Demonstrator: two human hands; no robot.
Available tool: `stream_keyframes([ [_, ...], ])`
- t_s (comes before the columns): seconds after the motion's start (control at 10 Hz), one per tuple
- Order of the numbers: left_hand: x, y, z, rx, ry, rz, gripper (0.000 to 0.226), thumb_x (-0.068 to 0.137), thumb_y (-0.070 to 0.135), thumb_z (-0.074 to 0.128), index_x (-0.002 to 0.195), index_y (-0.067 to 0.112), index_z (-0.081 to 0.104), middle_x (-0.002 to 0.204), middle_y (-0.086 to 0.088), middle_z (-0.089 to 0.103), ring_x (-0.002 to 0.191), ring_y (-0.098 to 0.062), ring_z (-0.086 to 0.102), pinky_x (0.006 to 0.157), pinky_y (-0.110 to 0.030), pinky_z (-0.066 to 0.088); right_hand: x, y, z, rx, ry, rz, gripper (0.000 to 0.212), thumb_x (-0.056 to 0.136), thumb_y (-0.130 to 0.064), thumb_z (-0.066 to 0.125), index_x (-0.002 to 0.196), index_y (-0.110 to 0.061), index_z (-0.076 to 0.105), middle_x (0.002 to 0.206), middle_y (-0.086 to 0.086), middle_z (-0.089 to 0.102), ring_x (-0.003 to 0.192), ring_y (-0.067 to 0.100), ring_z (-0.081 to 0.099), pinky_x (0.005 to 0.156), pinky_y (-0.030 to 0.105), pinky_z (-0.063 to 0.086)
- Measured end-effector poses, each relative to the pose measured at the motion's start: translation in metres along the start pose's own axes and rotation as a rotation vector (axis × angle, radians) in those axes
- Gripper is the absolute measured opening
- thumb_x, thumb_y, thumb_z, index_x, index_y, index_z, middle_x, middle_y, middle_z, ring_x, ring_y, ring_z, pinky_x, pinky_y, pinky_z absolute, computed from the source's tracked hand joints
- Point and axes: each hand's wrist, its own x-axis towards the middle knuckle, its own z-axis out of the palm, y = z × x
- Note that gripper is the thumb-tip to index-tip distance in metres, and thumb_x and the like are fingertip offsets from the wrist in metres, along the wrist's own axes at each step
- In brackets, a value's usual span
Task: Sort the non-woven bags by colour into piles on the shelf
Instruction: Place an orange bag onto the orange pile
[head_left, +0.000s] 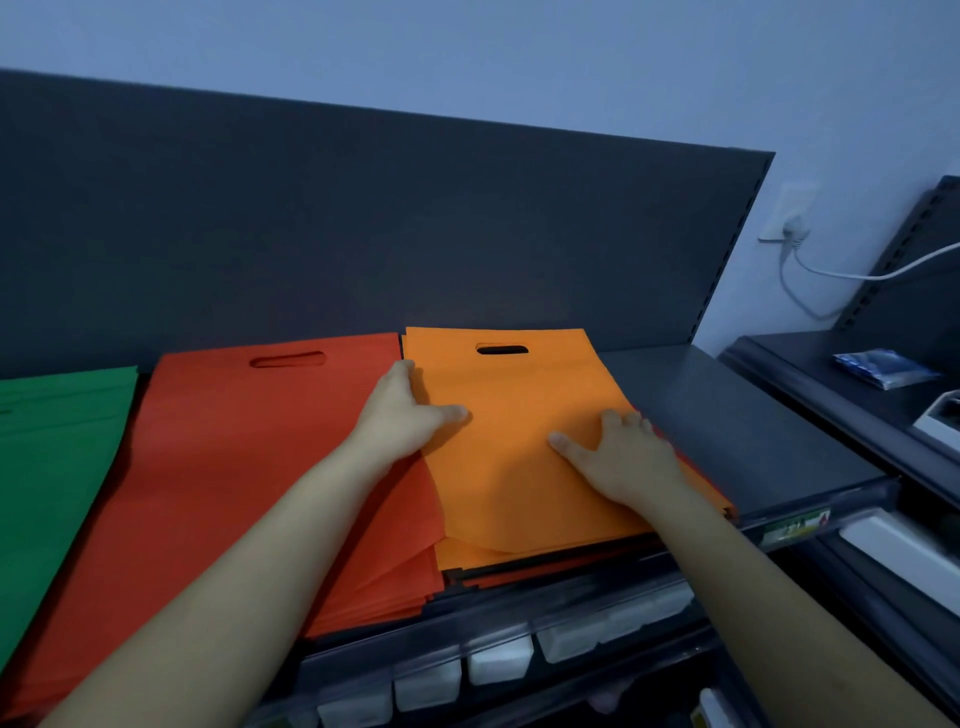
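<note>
On shelf (727, 415), right of red pile (249, 467): orange bag (519, 395) lies long axis front-to-back; left hand (405, 415) grips its left edge, thumb on top; right hand (623, 452) presses flat on it, fingers spread.

— What's on the shelf (727, 415)?

— Three piles of flat bags side by side: the green pile (52, 457) on the left, the red pile (234, 467) in the middle, the orange pile (519, 551) on the right.

— How do they lie?

— Flat, with the handle slots toward the back. The red pile's near edges fan out unevenly. The top orange bag (519, 395) sits slightly askew, with its left edge over the red pile. Dark and red edges show under the orange pile at the front.
</note>
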Motion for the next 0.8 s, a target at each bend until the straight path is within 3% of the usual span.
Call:
stream_keyframes([
  [0.2, 0.002, -0.001, -0.002, -0.153, 0.036, -0.062, 0.098, 0.073, 0.025, 0.084, 0.15, 0.015, 0.023, 0.148, -0.006, 0.039, 0.132, -0.025, 0.043, 0.105, -0.041, 0.043, 0.002, 0.001, 0.004, 0.002, 0.008, 0.001, 0.089, 0.085, -0.077, 0.032, 0.146, -0.011, 0.034, 0.151, 0.019, 0.032, 0.141, 0.034, 0.027, 0.115, 0.046, 0.024],
  [0.3, 0.0, 0.0, -0.001, -0.194, 0.095, -0.01, 0.094, 0.071, 0.018, 0.085, 0.147, 0.015, 0.03, 0.146, -0.004, 0.043, 0.131, -0.023, 0.045, 0.105, -0.037, 0.042, 0.006, 0.004, 0.003, 0.03, 0.018, 0.007, 0.087, 0.085, -0.074, 0.035, 0.145, -0.012, 0.035, 0.149, 0.02, 0.035, 0.139, 0.035, 0.031, 0.114, 0.047, 0.027],
  [0.4, -0.003, 0.003, -0.004, -0.31, 0.181, 0.092, 0.089, 0.07, 0.007, 0.084, 0.144, 0.015, 0.035, 0.133, 0.001, 0.052, 0.114, -0.015, 0.055, 0.094, -0.03, 0.046, 0.007, 0.008, 0.003, 0.019, 0.044, 0.025, 0.093, 0.082, -0.08, 0.03, 0.147, -0.013, 0.033, 0.151, 0.02, 0.032, 0.141, 0.034, 0.027, 0.114, 0.046, 0.023],
  [0.5, -0.009, 0.009, -0.003, -0.359, 0.212, 0.202, 0.086, 0.074, 0.002, 0.079, 0.145, 0.017, 0.033, 0.128, 0.006, 0.053, 0.093, -0.003, 0.057, 0.081, -0.024, 0.048, 0.007, 0.01, 0.005, 0.035, 0.032, 0.04, 0.082, 0.086, -0.069, 0.038, 0.146, -0.013, 0.034, 0.149, 0.023, 0.033, 0.139, 0.035, 0.032, 0.114, 0.049, 0.029],
  [0.6, -0.014, 0.012, -0.003, -0.501, 0.072, 0.266, 0.09, 0.078, -0.003, 0.075, 0.148, 0.023, 0.024, 0.136, 0.007, 0.05, 0.094, -0.007, 0.066, 0.08, -0.028, 0.055, 0.006, 0.009, 0.005, 0.073, -0.01, 0.044, 0.084, 0.083, -0.069, 0.039, 0.146, -0.014, 0.032, 0.148, 0.022, 0.035, 0.136, 0.037, 0.035, 0.111, 0.051, 0.032],
  [0.7, -0.02, 0.018, -0.005, -0.702, -0.129, 0.222, 0.114, 0.075, 0.003, 0.077, 0.152, 0.035, -0.001, 0.144, 0.01, 0.039, 0.117, -0.009, 0.059, 0.084, -0.03, 0.055, -0.003, 0.003, 0.001, 0.083, -0.017, 0.046, 0.094, 0.08, -0.079, 0.034, 0.149, -0.015, 0.029, 0.152, 0.019, 0.03, 0.14, 0.036, 0.03, 0.114, 0.05, 0.027],
  [0.8, -0.025, 0.021, -0.004, -0.771, -0.17, 0.164, 0.118, 0.082, 0.001, 0.068, 0.147, 0.041, -0.022, 0.118, 0.015, 0.054, 0.104, -0.009, 0.065, 0.087, -0.031, 0.054, -0.01, -0.002, -0.005, 0.088, -0.028, 0.021, 0.087, 0.086, -0.071, 0.037, 0.15, -0.013, 0.026, 0.154, 0.017, 0.029, 0.141, 0.034, 0.028, 0.115, 0.048, 0.026],
])
